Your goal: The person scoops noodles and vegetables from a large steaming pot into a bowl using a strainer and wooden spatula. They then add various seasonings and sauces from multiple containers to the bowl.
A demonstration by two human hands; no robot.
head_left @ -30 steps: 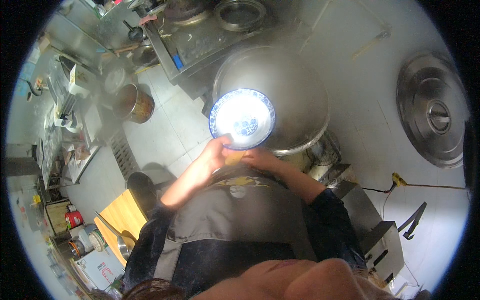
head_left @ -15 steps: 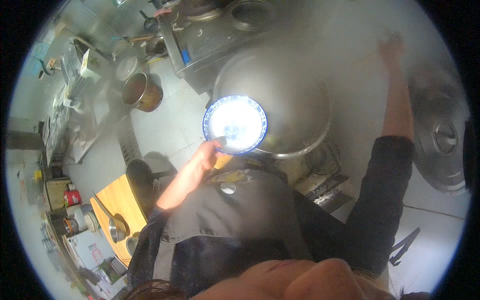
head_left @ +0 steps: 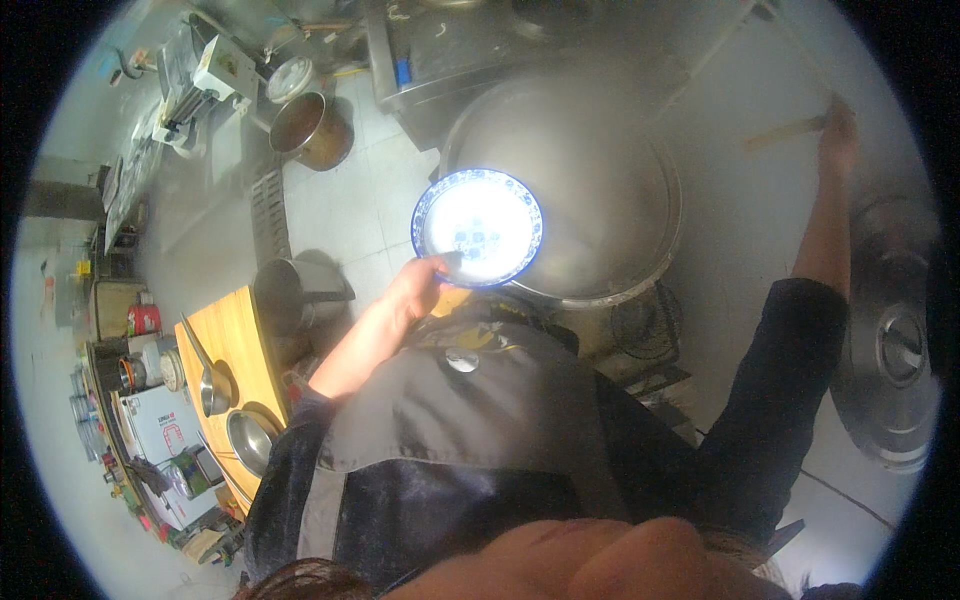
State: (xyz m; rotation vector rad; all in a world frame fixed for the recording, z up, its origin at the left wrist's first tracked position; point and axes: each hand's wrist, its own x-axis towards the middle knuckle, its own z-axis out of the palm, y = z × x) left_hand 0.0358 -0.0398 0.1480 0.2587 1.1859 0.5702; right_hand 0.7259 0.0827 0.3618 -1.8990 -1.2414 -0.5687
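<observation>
My left hand (head_left: 415, 290) grips the near rim of a white shallow bowl (head_left: 475, 225) with a blue patterned edge, thumb over the rim. The bowl is tipped toward me and overexposed; I see no food in it. Just beyond and to the right stands a large round metal pot (head_left: 665, 245), whose inside is veiled by steam. Far to the right, my right hand (head_left: 840, 135) is closed on the end of a pale wooden stick (head_left: 785, 132). Haze blurs its fingers and whatever the stick belongs to.
A round metal lid (head_left: 900, 400) leans at the right. On the left are a wooden board (head_left: 235, 320) with a ladle (head_left: 213, 390) and a metal bowl (head_left: 250, 440). A brown-stained pot (head_left: 325, 140) stands on the tiled floor; a steel counter (head_left: 430, 80) is beyond.
My view has shifted, so the left-side things appear lower or further right. My right hand has come right and a little nearer, out of thicker steam. The bowl stays in my left hand.
</observation>
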